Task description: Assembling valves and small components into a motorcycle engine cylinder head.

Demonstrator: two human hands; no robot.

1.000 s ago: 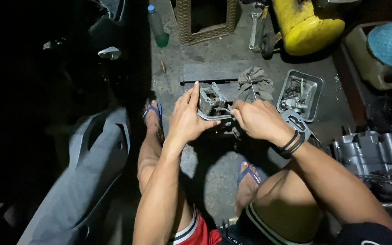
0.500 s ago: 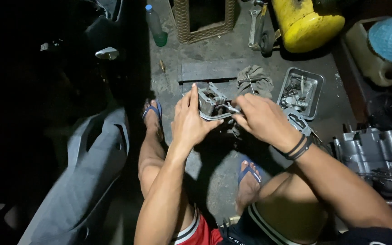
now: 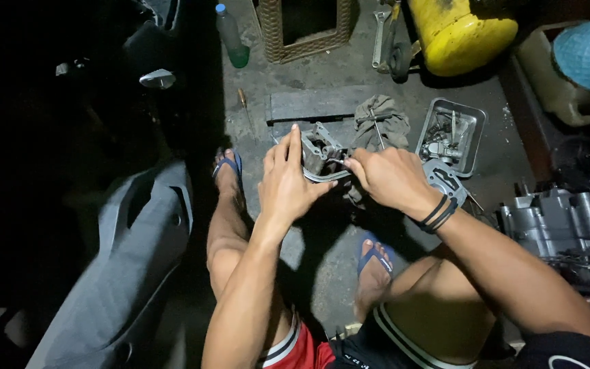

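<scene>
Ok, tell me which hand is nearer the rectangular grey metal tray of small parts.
Right. The right hand grips the grey metal engine part just left of the rectangular grey metal tray; the left hand holds the part's far side, farther from the tray.

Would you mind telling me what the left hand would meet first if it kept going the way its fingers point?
The left hand already touches the grey metal part; beyond it, probably the dark plank, though depth is unclear.

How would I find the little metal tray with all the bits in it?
Find the big yellow tank at the top of the picture. Below it, on the concrete floor right of the crumpled grey rag, sits the metal tray. It is the only shallow rectangular dish there, holding small metal parts.
</scene>
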